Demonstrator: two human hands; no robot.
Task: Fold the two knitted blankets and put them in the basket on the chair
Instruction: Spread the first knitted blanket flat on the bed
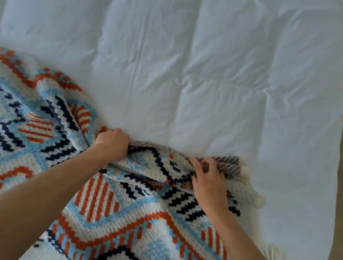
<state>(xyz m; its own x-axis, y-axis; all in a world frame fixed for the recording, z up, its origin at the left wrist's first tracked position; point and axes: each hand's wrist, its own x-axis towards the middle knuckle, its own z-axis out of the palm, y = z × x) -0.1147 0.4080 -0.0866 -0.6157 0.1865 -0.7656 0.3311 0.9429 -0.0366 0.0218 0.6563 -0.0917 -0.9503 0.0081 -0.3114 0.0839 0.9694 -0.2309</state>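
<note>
Both hands work one patterned knitted blanket spread on the white bed: left hand clenches a bunched edge, right hand apparently pinches the turned-back corner. Folding has just begun. Next, the gripped edge needs carrying across evenly. No basket, chair or second blanket is visible.

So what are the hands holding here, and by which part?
Both grip the knitted blanket along its far edge: left hand on a bunched stretch, right hand near the tasselled corner.
</note>
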